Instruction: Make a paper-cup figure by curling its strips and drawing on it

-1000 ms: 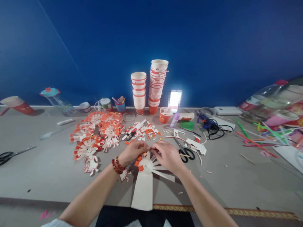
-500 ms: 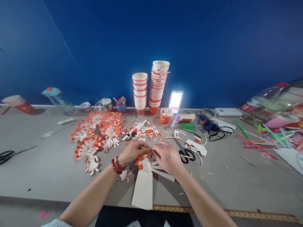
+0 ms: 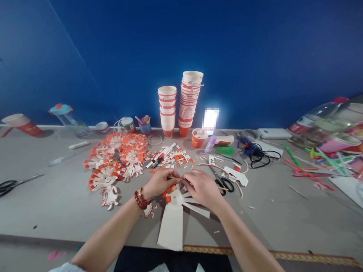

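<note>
A cut-open paper cup (image 3: 171,228) lies in front of me, with one wide white panel toward me and narrow strips fanned out around its round base. On its left several strips are rolled into orange curls (image 3: 168,199); the strips (image 3: 195,209) on the right lie straight. My left hand (image 3: 159,184) and my right hand (image 3: 203,190) meet above the far side of the base, both closed in a pinch on one thin strip of the cup. Fingers partly hide that strip. A small white paper figure (image 3: 148,211) with red edging lies under my left wrist.
Finished curled-cup figures (image 3: 119,155) are piled at left, with paper scraps (image 3: 172,158) beyond my hands. Scissors (image 3: 225,185) lie beside my right hand. Cup stacks (image 3: 168,109), a glue stick (image 3: 210,144) and a glue gun (image 3: 249,147) stand or lie farther back.
Both hands stay over the cup's far side. The fingers have shifted slightly, and the thin strip between them now runs more level from hand to hand.
</note>
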`<action>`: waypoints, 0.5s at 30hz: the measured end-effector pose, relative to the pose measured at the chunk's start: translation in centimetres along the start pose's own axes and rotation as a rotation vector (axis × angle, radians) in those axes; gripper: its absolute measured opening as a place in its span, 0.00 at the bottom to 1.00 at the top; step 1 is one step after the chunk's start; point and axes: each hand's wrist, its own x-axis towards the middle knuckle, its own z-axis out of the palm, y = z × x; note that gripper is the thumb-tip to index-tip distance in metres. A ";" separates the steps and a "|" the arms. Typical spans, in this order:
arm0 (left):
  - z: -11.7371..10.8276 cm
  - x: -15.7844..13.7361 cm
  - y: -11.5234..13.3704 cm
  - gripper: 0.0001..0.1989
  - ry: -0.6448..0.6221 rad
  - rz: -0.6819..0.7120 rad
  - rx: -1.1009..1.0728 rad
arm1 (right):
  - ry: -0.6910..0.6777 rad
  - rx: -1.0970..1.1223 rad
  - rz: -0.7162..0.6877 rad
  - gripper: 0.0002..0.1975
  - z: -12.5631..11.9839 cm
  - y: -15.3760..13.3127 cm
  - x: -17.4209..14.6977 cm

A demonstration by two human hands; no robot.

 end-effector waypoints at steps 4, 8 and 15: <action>0.0 0.1 0.2 0.15 0.007 -0.094 -0.039 | 0.017 -0.005 -0.017 0.08 -0.1 -0.1 0.1; -0.3 -0.1 0.5 0.16 -0.045 -0.113 -0.082 | 0.027 0.001 -0.042 0.08 -0.1 -0.2 0.1; -0.7 -0.3 0.6 0.18 -0.102 -0.122 -0.057 | 0.045 -0.003 -0.076 0.08 -0.2 -0.5 0.1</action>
